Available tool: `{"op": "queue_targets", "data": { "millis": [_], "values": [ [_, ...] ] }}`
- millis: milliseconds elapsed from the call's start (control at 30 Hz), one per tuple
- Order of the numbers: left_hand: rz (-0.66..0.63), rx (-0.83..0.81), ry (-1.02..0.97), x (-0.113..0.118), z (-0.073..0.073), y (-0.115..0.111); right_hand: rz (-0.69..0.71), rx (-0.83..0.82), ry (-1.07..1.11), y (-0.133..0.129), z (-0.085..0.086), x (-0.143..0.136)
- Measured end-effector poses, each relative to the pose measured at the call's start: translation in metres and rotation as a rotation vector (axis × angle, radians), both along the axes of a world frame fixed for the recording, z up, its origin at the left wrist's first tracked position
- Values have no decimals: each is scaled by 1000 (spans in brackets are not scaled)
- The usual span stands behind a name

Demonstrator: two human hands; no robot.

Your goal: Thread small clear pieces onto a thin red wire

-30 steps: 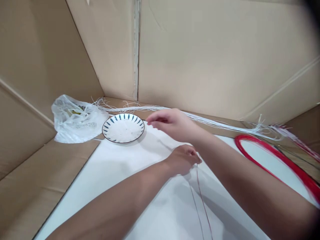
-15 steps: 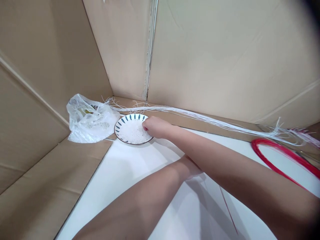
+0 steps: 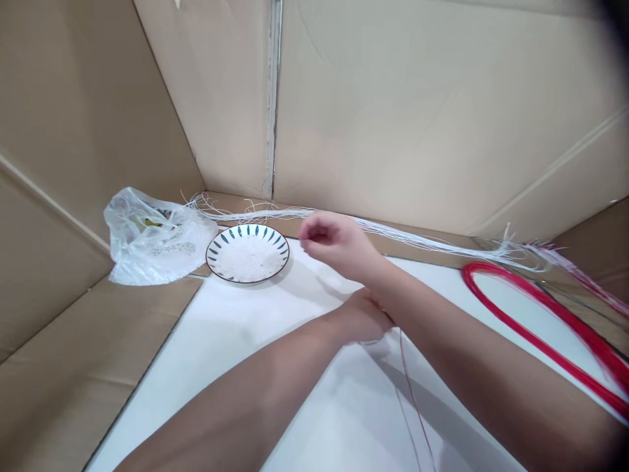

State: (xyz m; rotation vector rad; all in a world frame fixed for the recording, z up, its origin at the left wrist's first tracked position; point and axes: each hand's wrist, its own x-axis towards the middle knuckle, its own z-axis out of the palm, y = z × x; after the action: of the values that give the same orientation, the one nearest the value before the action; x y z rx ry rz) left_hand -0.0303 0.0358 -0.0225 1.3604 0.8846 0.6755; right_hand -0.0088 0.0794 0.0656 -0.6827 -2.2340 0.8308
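Note:
My right hand (image 3: pixel 339 242) hovers above the table, a little right of a white plate (image 3: pixel 248 231) with blue dashes and a brown rim. Its fingers are curled together; whatever lies between them is too small to see. Tiny white bead-like grains (image 3: pixel 248 257) cover the middle of the plate. Lower down, my left hand (image 3: pixel 366 318) is closed, its fingertips hidden under my right forearm. A thin red wire (image 3: pixel 413 387) and a pale strand (image 3: pixel 405 416) trail down from it toward the front.
A crumpled clear plastic bag (image 3: pixel 157 242) sits left of the plate. Behind, a long bundle of white strands (image 3: pixel 413 236) lies along the cardboard wall (image 3: pixel 393 118). On the right is a coil of red wire (image 3: pixel 511 321) on the white table (image 3: pixel 196 367).
My right hand has lifted off the plate's right side and drawn back to the right. The red wire has shifted with my left hand. The view has turned slightly right.

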Motion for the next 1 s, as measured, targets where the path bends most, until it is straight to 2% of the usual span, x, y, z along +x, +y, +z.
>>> {"op": "queue_targets", "data": {
  "millis": [100, 200, 300, 367, 467, 633, 733, 1000],
  "values": [
    [65, -79, -51, 4, 1, -1, -76, -236, 365, -22, -6, 66],
    [113, -138, -138, 7, 0, -2, -160, -491, 525, -34, -28, 124],
    [150, -138, -239, 7, 0, -3, -249, -708, 685, -39, -55, 158],
    [166, -138, -281, 6, 1, -4, -278, -775, 747, -40, -68, 165],
    [192, -153, -330, 2, 4, -5, -262, -858, 765, -42, -78, 162],
    [202, -223, -423, 0, 12, -10, -140, -968, 839, -38, -80, 159],
    [146, -251, -478, -1, 16, -12, -67, -993, 875, -34, -80, 164],
    [123, -267, -467, -2, 25, -16, -7, -998, 853, -35, -78, 167]
  ]
}}
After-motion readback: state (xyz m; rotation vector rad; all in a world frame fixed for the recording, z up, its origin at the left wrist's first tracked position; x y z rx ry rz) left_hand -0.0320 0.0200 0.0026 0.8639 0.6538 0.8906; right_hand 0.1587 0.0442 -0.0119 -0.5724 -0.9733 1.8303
